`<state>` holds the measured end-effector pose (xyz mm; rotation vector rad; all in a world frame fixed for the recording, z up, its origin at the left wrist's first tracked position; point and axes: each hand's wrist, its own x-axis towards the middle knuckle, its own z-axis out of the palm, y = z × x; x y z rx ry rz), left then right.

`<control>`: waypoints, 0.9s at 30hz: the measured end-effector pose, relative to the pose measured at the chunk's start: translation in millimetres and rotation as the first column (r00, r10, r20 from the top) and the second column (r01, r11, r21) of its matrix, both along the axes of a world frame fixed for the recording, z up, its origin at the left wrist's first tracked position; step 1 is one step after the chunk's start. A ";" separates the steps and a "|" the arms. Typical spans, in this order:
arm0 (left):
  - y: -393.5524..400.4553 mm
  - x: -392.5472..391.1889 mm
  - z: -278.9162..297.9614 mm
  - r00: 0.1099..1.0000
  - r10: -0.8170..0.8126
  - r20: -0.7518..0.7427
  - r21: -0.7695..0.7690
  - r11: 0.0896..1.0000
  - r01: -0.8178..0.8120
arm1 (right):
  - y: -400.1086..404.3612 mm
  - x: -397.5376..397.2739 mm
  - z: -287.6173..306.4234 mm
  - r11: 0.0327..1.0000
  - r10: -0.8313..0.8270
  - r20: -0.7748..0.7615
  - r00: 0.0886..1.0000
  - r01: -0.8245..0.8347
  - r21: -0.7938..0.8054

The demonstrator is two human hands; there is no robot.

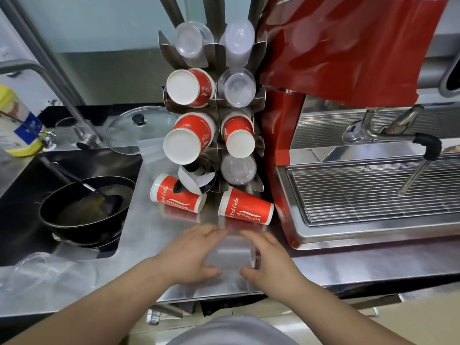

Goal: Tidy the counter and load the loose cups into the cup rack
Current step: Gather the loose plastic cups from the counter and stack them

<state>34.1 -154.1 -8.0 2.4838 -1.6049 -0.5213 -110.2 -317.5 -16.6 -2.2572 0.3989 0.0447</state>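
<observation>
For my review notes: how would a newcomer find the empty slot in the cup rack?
Start at the red espresso machine; the steel cup rack stands against its left side. In the rack's left column, the lowest holder shows only bare metal, unlike the slots above and beside it, which hold cups.

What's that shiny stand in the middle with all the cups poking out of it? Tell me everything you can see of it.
The cup rack looks like polished steel, standing on the counter against the red coffee machine. It has two columns of tubes with petal-like openings. Red paper cups and clear plastic ones stick out, bottoms toward the camera. The lower left tube looks empty. Two red cups lie at its foot; the left one touches that tube's mouth.
</observation>
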 end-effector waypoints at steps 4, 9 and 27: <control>5.2 -5.0 2.0 0.991 0.079 -0.112 -0.095 0.991 -0.090 | 7.7 -4.0 14.9 0.994 -0.077 0.107 0.991 0.068 0.085; 1.4 -8.8 -5.8 0.958 0.161 -0.237 -0.188 0.960 -0.208 | 7.5 3.1 31.2 0.999 -0.040 0.159 0.986 0.034 0.040; -11.2 -27.6 -21.1 0.839 0.210 -0.501 -0.255 0.891 -0.376 | 5.4 2.5 25.7 0.982 0.146 0.160 0.976 -0.124 -0.141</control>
